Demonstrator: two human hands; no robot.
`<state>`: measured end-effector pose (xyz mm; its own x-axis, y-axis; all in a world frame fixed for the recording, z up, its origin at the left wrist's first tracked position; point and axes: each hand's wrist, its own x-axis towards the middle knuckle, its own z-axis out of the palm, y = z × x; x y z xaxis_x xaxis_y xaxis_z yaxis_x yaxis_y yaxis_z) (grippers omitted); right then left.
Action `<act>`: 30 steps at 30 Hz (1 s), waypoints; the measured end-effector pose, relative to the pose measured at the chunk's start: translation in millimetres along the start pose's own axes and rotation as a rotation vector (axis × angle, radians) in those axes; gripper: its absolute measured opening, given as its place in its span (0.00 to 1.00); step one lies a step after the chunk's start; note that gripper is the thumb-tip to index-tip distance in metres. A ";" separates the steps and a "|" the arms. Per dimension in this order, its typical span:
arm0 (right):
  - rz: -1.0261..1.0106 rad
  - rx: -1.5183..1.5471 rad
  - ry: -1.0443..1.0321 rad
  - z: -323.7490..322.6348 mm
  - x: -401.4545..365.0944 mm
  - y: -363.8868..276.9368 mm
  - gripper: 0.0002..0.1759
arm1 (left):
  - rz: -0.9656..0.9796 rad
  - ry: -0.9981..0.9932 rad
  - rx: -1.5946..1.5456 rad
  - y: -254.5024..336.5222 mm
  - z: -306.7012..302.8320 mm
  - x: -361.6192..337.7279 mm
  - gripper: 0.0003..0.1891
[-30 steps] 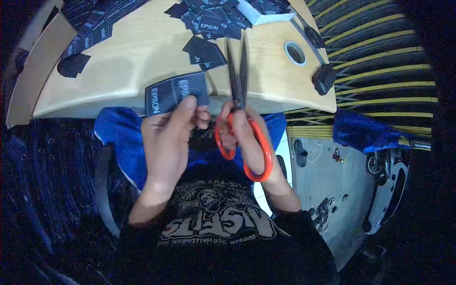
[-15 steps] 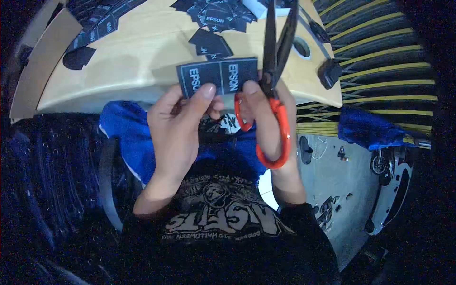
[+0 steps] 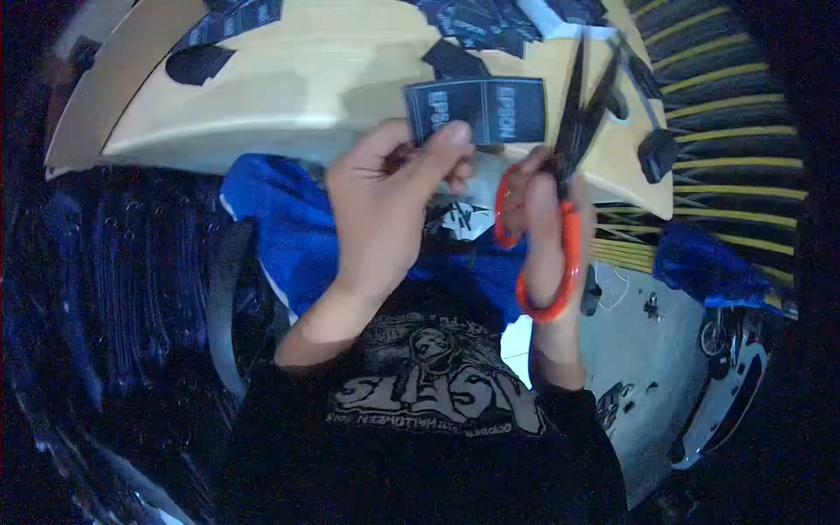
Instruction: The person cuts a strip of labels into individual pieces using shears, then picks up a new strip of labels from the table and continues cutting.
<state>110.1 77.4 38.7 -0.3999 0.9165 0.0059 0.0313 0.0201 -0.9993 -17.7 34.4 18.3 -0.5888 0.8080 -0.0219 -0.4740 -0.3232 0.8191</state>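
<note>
My left hand pinches a dark strip of printed EPSON labels by its lower edge, thumb on top. My right hand grips orange-handled scissors, fingers through the loops. The black blades point up and are spread apart just right of the strip's right end. Both hands hover over my lap at the near edge of a pale wooden table.
Several cut dark labels lie heaped at the table's far side, and more labels lie at the far left. A black knob sits at the table's right edge. Blue cloth covers my lap. Yellow-striped flooring lies to the right.
Both hands have risen with the strip and scissors, shifting rightwards in view. The blades, almost together a second ago, now stand wider apart beside the strip's right end.
</note>
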 end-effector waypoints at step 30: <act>-0.023 -0.312 -0.175 19.7 -23.5 10.9 0.14 | 0.049 0.033 0.081 7.8 1.6 1.7 0.06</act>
<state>101.8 48.2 27.0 -0.5541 0.8324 -0.0048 0.2875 0.1860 -0.9396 -21.4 34.1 25.6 -0.6317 0.7752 0.0019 -0.3904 -0.3202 0.8631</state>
